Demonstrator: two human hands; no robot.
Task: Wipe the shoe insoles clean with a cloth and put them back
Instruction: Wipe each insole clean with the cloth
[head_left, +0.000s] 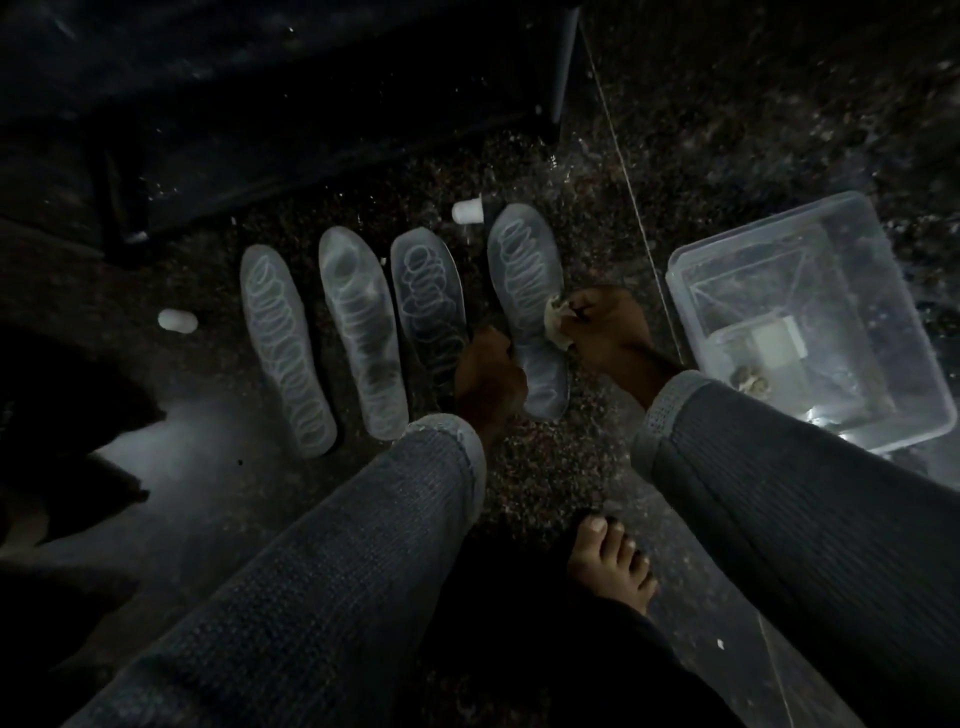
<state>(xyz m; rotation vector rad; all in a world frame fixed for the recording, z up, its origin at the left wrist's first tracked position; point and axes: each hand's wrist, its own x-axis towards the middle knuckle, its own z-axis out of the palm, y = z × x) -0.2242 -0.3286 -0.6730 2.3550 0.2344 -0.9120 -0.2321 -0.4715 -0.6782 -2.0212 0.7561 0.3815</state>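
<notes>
On the dark speckled stone floor, four pale translucent shoe insoles with looping white scribbles are laid side by side, toes pointing away. The rightmost insole is set slightly apart from the other three insoles. A small crumpled off-white cloth is gripped in the right hand and pressed against the rightmost insole's right edge, about halfway along. The left hand is placed at the same insole's left edge near the heel, fingers curled; whether the edge is actually pinched cannot be told in the dim light. A clear rectangular plastic tub is seen to the right, and a bare foot is planted between the grey knitted sleeves.
</notes>
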